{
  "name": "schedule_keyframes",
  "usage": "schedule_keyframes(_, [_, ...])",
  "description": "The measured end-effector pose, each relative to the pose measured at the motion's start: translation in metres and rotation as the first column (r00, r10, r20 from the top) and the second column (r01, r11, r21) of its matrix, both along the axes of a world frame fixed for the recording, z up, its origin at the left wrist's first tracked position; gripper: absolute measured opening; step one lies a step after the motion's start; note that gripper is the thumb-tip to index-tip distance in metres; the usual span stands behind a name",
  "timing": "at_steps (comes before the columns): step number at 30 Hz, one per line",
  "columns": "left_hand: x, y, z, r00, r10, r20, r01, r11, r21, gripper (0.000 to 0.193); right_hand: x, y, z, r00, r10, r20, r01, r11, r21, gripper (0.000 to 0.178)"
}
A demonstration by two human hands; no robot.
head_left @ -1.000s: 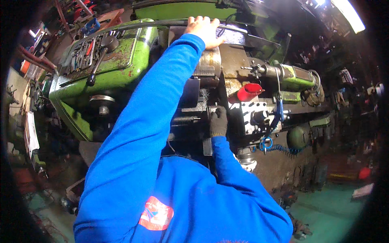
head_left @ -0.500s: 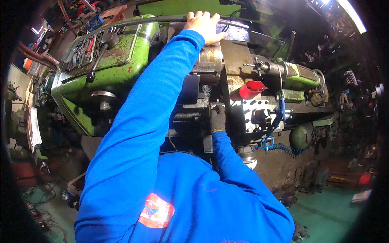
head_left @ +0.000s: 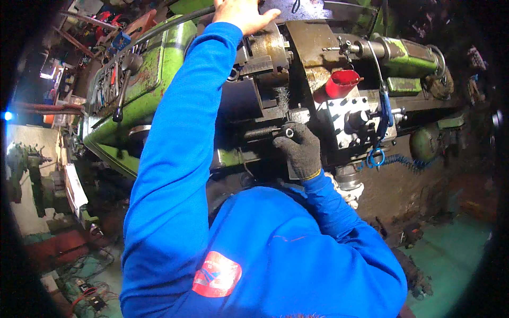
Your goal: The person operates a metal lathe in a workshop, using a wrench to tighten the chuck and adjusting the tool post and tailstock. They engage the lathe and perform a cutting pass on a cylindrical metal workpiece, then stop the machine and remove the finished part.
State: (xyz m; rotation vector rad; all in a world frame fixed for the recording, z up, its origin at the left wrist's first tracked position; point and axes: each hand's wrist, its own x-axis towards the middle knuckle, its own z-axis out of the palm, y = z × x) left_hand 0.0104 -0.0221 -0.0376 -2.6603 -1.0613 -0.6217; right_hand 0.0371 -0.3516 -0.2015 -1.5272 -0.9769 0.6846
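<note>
My bare left hand [head_left: 244,15] is at the top edge, hooked over a long dark bar [head_left: 180,21] above the lathe chuck [head_left: 268,50]. Its thumb sticks out to the right; the fingertips are cut off by the picture's edge. My right hand [head_left: 303,151], in a dark grey knit glove, is low in front of the chuck. Thumb and forefinger close on a small round metal piece [head_left: 289,132] with a pale rim. Just left of that hand runs a threaded rod [head_left: 260,132], and a small metal block [head_left: 299,115] lies just beyond it.
A red cup [head_left: 342,84] stands behind the bolted tool post [head_left: 356,121]. The tailstock [head_left: 408,55] holds a drill at the right. Wrenches [head_left: 108,79] lie on the green headstock [head_left: 143,100]. A blue coiled hose [head_left: 397,159] hangs at the carriage. Metal shavings [head_left: 282,99] gather under the chuck.
The view has shifted, so the lathe appears turned and the left hand sits higher and further left. My right hand has turned, now showing the small round piece between thumb and forefinger.
</note>
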Motion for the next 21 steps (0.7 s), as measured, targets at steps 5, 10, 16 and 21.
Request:
schedule_keyframes(5, [0.003,-0.002,0.002,1.0,0.01,-0.028,-0.009,1.0,0.018,0.074,0.005,-0.005,0.034,0.987,0.094,0.127,-0.104,0.991,0.081,0.039])
schedule_keyframes(10, [0.005,0.005,-0.004,0.999,0.02,-0.035,-0.018,0.999,0.049,0.074,0.005,-0.005,0.026,0.979,0.194,0.054,-0.198,0.977,0.074,0.046])
schedule_keyframes(16, [0.003,0.005,-0.002,1.0,-0.018,-0.022,0.018,0.999,0.036,0.066,0.005,0.0,0.021,0.928,0.305,0.214,-0.341,0.927,0.157,0.06])
schedule_keyframes(21, [0.006,0.006,-0.001,0.998,0.021,-0.067,-0.018,0.999,0.035,0.068,0.008,0.006,0.028,0.894,0.441,0.086,-0.449,0.876,0.176,0.066])
